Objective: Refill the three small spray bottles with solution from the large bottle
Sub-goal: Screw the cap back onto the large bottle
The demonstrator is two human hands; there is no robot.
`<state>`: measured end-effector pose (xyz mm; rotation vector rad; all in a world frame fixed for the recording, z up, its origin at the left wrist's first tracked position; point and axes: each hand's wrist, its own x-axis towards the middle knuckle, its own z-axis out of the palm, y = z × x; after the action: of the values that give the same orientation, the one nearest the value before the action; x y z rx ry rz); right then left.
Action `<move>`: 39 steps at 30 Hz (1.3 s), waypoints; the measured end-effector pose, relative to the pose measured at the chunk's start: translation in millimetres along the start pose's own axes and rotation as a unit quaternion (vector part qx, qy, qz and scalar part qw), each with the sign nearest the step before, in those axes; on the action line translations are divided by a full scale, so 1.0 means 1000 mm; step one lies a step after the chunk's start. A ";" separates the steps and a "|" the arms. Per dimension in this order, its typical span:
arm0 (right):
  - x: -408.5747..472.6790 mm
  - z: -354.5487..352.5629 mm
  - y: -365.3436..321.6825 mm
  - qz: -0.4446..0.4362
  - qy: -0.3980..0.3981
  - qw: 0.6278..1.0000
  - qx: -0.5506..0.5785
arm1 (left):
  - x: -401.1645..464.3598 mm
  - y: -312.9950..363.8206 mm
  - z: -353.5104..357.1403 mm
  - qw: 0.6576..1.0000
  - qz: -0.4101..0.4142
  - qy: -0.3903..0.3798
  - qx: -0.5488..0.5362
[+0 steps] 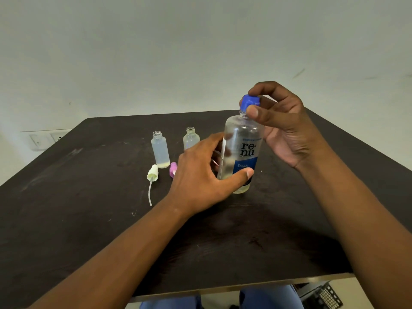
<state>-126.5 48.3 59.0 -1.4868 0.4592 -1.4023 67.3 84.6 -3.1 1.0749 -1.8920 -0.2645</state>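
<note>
The large clear bottle (242,150) with a blue "renu" label stands upright on the dark table (89,219). My left hand (200,175) wraps around its lower body. My right hand (283,128) pinches its blue cap (249,102) with thumb and fingers. Two small open spray bottles are in sight: a frosted one (160,150) with a little yellowish liquid, and a clear one (191,138) behind my left hand. A third small bottle is not visible. A cream spray head (152,173) with its dip tube and a pink spray head (173,169) lie beside them.
A pale wall rises behind the table, with a switch plate (44,139) at the left. Below the table's near edge are my blue-clad legs (267,297) and a dark keyboard-like object (323,297) on the floor.
</note>
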 end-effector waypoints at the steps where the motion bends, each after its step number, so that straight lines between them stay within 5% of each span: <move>1: 0.000 0.001 0.000 -0.005 0.002 1.000 -0.006 | 0.000 0.000 0.000 1.000 -0.002 0.000 0.003; 39: -0.012 -0.002 -0.007 -0.013 -0.024 0.998 0.064 | -0.002 0.002 -0.001 0.999 0.045 0.025 0.006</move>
<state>-133.9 60.4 57.6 -1.4251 0.3146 -1.3869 67.0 88.0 -3.0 0.9930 -1.8943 -0.1743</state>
